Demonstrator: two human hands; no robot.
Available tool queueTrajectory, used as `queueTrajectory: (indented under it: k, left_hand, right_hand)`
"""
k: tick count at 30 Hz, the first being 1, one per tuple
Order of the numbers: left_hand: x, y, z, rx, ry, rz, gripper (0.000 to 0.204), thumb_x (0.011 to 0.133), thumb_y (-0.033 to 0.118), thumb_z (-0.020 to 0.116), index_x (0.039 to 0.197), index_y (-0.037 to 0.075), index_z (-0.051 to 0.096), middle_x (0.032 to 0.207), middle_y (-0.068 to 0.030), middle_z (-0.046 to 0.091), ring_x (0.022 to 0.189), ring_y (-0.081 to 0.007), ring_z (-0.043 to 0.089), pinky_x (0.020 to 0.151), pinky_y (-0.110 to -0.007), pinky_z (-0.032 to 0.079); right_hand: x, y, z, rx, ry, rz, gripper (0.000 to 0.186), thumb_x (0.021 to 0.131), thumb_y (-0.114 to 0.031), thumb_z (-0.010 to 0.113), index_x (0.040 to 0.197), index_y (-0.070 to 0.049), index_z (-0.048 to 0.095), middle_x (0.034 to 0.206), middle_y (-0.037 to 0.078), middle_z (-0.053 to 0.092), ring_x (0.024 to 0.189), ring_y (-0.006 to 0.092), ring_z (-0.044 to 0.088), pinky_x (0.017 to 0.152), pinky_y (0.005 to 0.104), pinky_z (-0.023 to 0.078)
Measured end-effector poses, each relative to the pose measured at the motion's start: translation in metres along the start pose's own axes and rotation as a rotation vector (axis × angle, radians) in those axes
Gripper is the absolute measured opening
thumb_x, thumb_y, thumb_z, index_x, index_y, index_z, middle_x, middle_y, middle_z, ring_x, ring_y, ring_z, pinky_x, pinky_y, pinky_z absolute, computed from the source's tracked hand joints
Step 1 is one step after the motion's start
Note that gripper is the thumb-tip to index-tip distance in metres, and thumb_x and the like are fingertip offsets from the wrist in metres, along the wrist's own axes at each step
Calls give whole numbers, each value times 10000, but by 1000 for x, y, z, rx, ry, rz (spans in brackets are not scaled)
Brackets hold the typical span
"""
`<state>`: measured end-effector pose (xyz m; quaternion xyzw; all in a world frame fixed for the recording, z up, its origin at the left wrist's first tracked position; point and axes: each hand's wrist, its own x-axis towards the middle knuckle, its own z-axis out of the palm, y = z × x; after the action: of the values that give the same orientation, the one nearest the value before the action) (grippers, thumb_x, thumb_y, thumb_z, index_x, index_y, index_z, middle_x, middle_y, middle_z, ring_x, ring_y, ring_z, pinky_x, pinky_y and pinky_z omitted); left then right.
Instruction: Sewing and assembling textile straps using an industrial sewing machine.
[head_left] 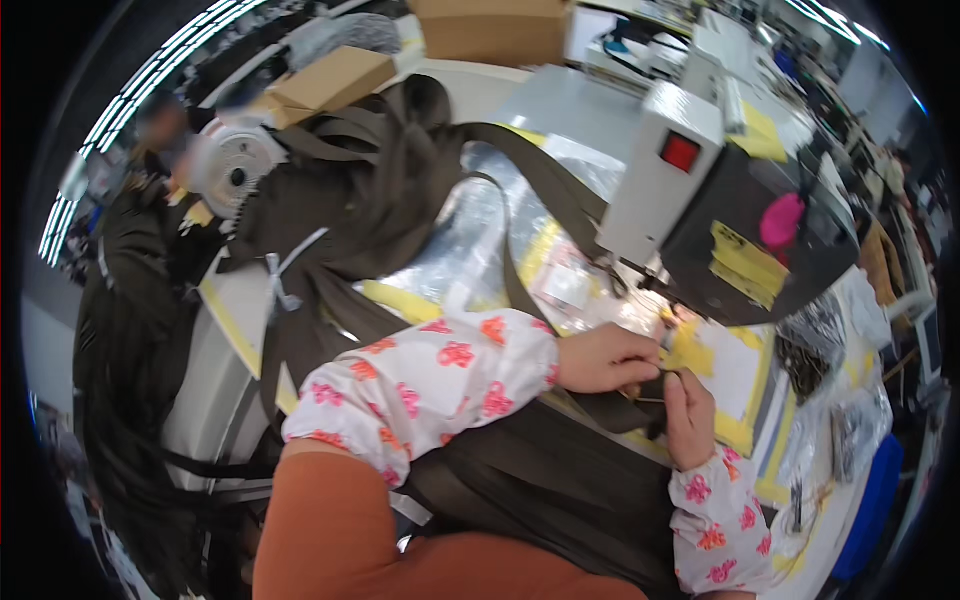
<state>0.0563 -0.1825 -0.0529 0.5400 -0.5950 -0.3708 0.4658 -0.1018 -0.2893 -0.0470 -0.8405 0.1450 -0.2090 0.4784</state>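
Observation:
My left hand (605,360) is closed in a pinch beside the needle area of a white sewing machine (660,165). Just to its right, my right hand (690,420) has its thumb and fingers together. Between them the edge of a dark olive fabric strip (625,412) is gripped by both hands. A larger panel of dark sheer fabric (545,490) hangs from there over my lap. What exactly the fingertips pinch is too small to make out clearly. Sleeve covers with pink and orange flowers reach over both forearms.
A heap of dark olive fabric (370,190) lies on the table's left, with a white round dial (235,170) behind it. Cardboard boxes (490,30) stand at the back. Plastic bags (840,440) and a pink object (780,220) are right. Another person (165,130) sits far left.

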Motion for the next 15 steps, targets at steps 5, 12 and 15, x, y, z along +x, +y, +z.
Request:
queueTrajectory:
  k: [5, 12, 15]
  left_hand:
    - [-2, -1, 3, -39, 52, -11, 180, 890, 166, 486, 800, 14, 521, 629, -45, 568, 603, -103, 562, 574, -256, 436]
    - [1, -5, 3, -17, 47, 11, 186, 877, 161, 497, 780, 6, 531, 621, -45, 566, 572, -106, 546, 550, -261, 432]
    - [3, -12, 3, -14, 48, -14, 181, 870, 159, 504, 791, -1, 537, 637, -57, 585, 596, -110, 590, 565, -254, 454]
  right_hand:
    - [1, 5, 2, 194, -56, 77, 249, 919, -165, 406, 784, 15, 511, 634, 74, 563, 491, 117, 525, 442, 258, 410]
    - [5, 17, -2, 121, -122, 151, 266, 937, -201, 389, 827, 2, 520, 677, 41, 553, 604, 94, 498, 553, 240, 399]
    - [4, 21, 0, 131, -91, 9, 263, 939, -203, 381, 858, 4, 523, 673, 40, 548, 572, 96, 499, 520, 233, 401]
